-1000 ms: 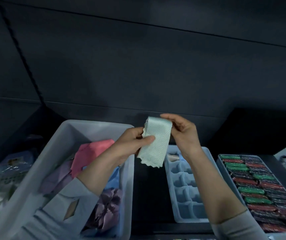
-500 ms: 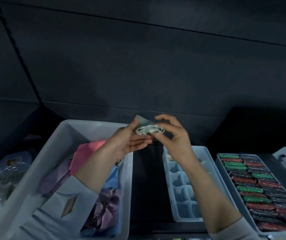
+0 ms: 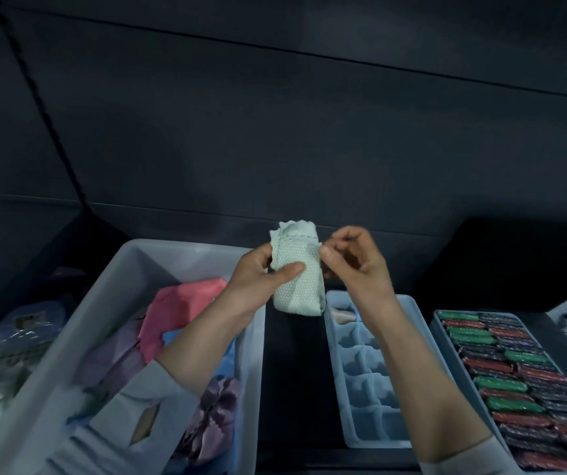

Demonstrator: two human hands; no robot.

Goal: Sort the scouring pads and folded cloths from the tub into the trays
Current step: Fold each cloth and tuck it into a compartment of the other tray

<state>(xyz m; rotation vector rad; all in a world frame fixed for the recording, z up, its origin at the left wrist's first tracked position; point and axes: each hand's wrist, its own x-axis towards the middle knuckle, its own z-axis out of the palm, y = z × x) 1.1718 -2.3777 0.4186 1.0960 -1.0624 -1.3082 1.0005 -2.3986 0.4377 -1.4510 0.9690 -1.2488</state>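
- Left hand grips folded mint cloth, thumb across its front, held in the air between tub and compartment tray.
- Right hand pinches cloth's upper right edge, other fingers curled.
- Progress: pad tray looks full; compartment tray mostly bare; several cloths left in tub.
- No readable writing.

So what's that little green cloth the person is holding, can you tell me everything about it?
The pale green cloth is soft fabric covered in tiny dots, with a wavy zigzag edge showing at its top. It is folded into a small upright bundle, held in the air between the tub and the compartment tray. The left hand grips it, thumb across the front, and the right hand pinches its upper right edge. It touches nothing else.
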